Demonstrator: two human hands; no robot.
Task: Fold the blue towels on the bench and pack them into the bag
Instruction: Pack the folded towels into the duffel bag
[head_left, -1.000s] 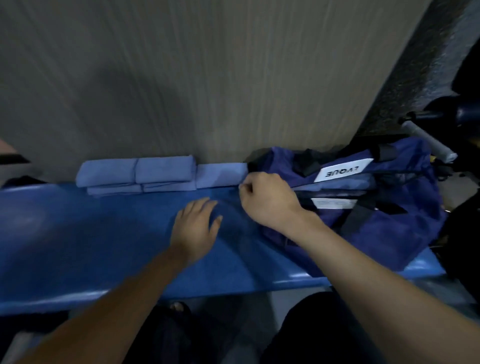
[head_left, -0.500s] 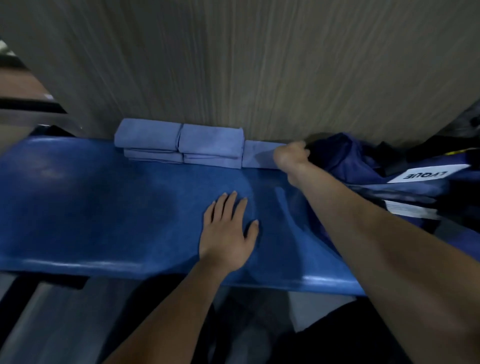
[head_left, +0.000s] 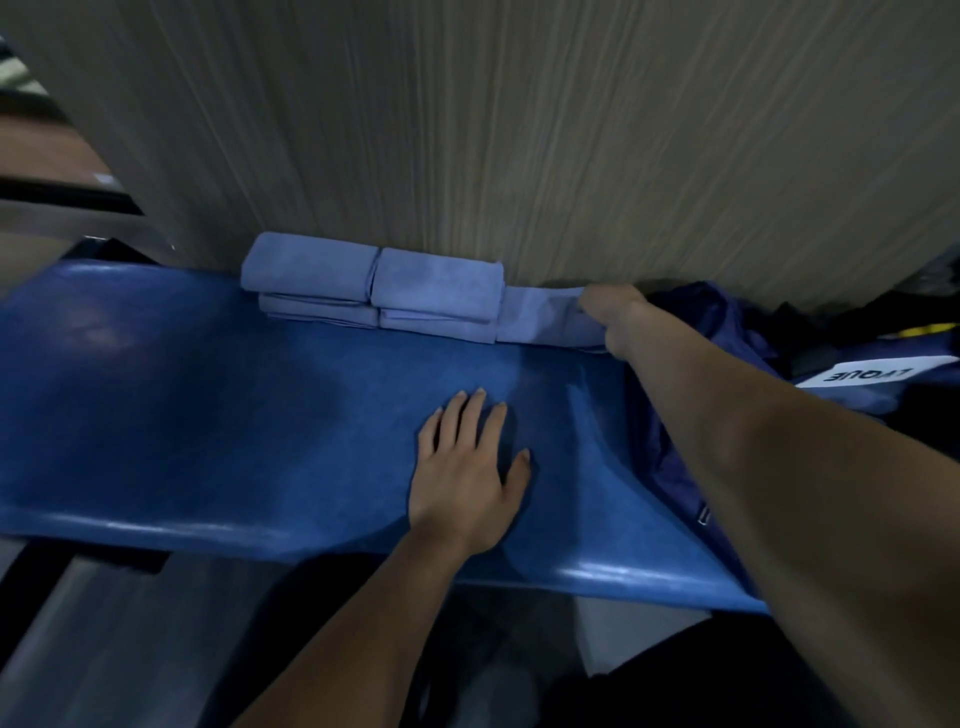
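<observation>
Against the wall (head_left: 571, 130), stacked towels (head_left: 374, 288), bag (head_left: 727, 322) right, bench (head_left: 208, 415) below.

Left hand (head_left: 467, 475) flat, fingers spread — right hand (head_left: 615, 319) outstretched, pinching.

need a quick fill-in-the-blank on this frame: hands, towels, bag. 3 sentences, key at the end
The right hand grips the single folded light-blue towel lying nearest the ____.
The left hand rests flat on the glossy blue ____.
The two stacks of folded towels stand against the grey ____.
Missing words: bag; bench; wall
</observation>
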